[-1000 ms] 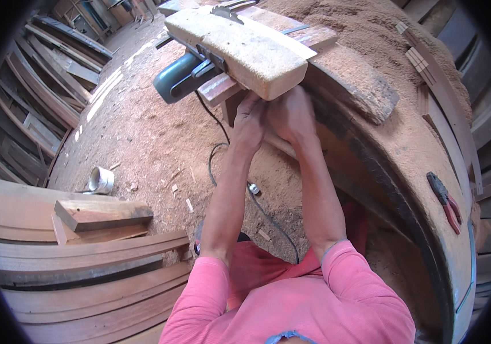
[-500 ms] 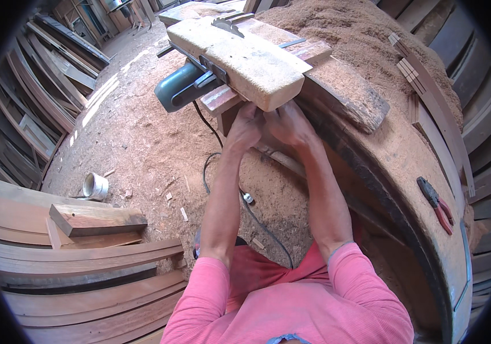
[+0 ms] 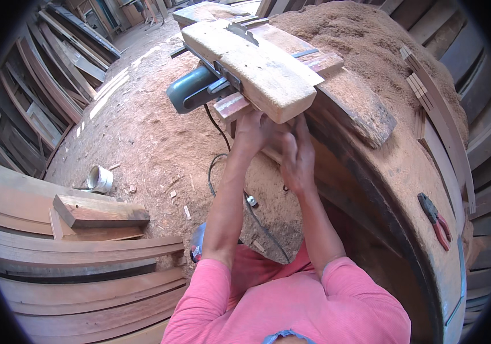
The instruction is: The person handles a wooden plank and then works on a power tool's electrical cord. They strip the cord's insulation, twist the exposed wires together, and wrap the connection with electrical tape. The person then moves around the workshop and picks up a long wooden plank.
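A dusty pale wooden block with a circular saw blade showing behind it is clamped to a teal power tool at the end of a dusty wooden stand. Beneath the block's near end, my left hand has its fingers bent round something I cannot make out, tips hidden. My right hand is just right of it, fingers partly stretched up under the block, with no held object visible. A black cord hangs from the tool to the floor.
Red-handled pliers lie on the curved dusty surface at right. Stacked boards fill the lower left, near a white bucket. More timber leans at upper left; a sawdust heap and long slats are at right.
My right hand has dropped slightly and its fingers have loosened and straightened upward. My left hand stays under the block. The whole view has shifted a little.
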### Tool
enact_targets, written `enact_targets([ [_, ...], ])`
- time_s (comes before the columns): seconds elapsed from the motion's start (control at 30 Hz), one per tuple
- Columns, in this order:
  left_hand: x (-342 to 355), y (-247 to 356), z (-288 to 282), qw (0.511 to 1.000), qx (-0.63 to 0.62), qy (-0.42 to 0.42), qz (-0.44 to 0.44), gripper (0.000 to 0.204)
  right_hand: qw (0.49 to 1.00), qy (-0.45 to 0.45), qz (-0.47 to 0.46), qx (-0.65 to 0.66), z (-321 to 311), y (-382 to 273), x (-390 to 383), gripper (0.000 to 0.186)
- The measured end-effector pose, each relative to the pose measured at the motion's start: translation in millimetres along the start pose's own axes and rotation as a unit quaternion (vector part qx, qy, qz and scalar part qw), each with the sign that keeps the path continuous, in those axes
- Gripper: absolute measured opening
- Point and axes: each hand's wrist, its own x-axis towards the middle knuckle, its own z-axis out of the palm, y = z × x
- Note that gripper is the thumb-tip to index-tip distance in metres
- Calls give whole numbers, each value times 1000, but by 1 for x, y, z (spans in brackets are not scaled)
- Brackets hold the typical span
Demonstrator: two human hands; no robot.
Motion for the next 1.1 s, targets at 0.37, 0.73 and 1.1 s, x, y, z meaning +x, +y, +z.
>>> enact_targets([
  [0.37, -135, -18, 96, 805, -437, 79, -393, 38, 899, -5, 263, 351, 6, 108, 12, 23],
  [0.73, -125, -6, 128, 864, -292, -5, -409, 38, 971, -15, 185, 148, -25, 161, 12, 24],
  [1.1, -88, -36, -20, 591, -623, 262, -441, 33, 923, -115, 190, 314, -54, 129, -20, 21],
])
